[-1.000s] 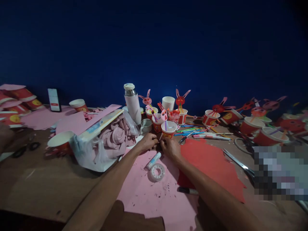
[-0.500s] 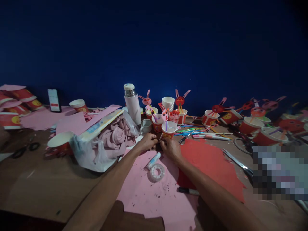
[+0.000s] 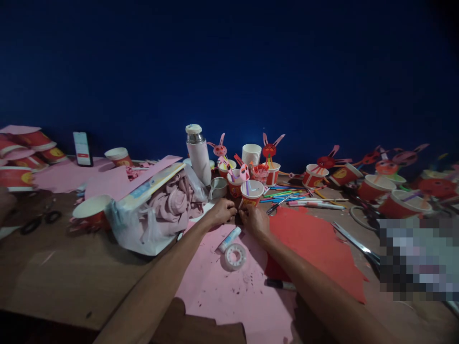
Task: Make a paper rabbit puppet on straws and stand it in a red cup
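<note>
My left hand [image 3: 221, 212] and my right hand [image 3: 254, 220] are close together at the middle of the table, fingers curled into pinches. A thin pale strip shows in the gap between their fingertips, too small to name. Just beyond my right hand stands a red and white paper cup [image 3: 252, 189] with a pink paper figure [image 3: 245, 172] rising from it. Below my hands, a glue stick [image 3: 230, 239] and a roll of clear tape [image 3: 235, 257] rest on a pink paper sheet [image 3: 222, 286]. Red paper [image 3: 311, 243] lies under and right of my right forearm.
A white bottle [image 3: 198, 157], a plastic bag with pink cloth [image 3: 143, 234] and a paper cup [image 3: 92, 210] stand left. Coloured pens [image 3: 287, 195], scissors [image 3: 353, 241] and several cups with paper rabbits [image 3: 315, 174] are right. Black-handled scissors [image 3: 41, 220] lie far left.
The view has shifted very slightly. My hands keep nearly the same place and pinched shape, with a slightly wider gap between the fingertips.
</note>
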{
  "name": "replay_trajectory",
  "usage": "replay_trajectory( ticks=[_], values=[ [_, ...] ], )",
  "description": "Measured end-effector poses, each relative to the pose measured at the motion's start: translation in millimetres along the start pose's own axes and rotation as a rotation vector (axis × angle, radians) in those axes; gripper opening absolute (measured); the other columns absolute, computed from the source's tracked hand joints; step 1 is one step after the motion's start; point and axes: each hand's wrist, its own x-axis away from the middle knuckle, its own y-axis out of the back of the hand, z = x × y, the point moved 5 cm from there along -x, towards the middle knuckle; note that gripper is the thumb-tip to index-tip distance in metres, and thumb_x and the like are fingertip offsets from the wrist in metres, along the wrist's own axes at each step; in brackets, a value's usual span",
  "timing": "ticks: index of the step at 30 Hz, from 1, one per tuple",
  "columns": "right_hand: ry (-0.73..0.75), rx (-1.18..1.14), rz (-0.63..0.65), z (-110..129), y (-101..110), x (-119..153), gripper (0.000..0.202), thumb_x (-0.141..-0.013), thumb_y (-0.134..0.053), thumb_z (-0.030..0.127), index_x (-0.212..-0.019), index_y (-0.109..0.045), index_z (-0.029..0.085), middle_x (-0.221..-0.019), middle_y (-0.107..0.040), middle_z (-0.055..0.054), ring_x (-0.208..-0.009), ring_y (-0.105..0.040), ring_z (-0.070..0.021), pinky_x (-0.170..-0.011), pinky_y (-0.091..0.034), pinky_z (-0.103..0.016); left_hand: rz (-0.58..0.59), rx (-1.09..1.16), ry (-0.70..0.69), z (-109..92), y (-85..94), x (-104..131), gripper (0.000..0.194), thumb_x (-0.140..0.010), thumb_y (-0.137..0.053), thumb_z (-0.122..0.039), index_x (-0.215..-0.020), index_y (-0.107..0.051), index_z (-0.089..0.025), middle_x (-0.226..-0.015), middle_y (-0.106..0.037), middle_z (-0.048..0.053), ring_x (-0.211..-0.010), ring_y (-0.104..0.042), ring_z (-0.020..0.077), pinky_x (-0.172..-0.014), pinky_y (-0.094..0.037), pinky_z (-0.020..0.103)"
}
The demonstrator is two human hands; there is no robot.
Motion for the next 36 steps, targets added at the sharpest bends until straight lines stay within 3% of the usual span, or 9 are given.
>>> replay_trajectory(
  ticks=[10, 22, 36],
  values=[
    [-0.001, -0.015, -0.043, 1, 7, 2, 0.024, -0.085, -0.044, 0.034, -0.098, -0.062, 0.022, -0.088, -0.069, -0.006, -0.083, -0.063, -0.0195, -0.062, -0.04, -0.025, 0.006, -0.023, 0.003, -4, 3.6, 3, 0.026, -0.085, -0.049, -0.03, -0.103, -0.054, -0.013, -0.097, -0.058, 0.006, -0.079, -0.058, 0.0148, -0.068, -0.05, 0.033],
    [-0.009, -0.013, -0.053, 3, 9, 2, 0.023, -0.084, -0.045, 0.033, -0.094, -0.062, 0.023, -0.087, -0.069, -0.005, -0.082, -0.062, -0.0193, -0.061, -0.04, -0.025, 0.024, -0.025, 0.005, -7, 3.8, 6, 0.024, -0.085, -0.049, -0.03, -0.101, -0.054, -0.012, -0.093, -0.059, 0.005, -0.075, -0.058, 0.0132, -0.064, -0.051, 0.03],
    [0.036, 0.053, -0.039, 3, 11, 3, 0.024, -0.086, -0.045, 0.035, -0.097, -0.062, 0.022, -0.085, -0.069, -0.004, -0.078, -0.062, -0.0172, -0.058, -0.039, -0.023, -0.055, -0.01, -0.015, -3, 2.2, 3, 0.026, -0.085, -0.049, -0.03, -0.104, -0.053, -0.013, -0.098, -0.058, 0.006, -0.081, -0.058, 0.0155, -0.069, -0.05, 0.034]
  ],
)
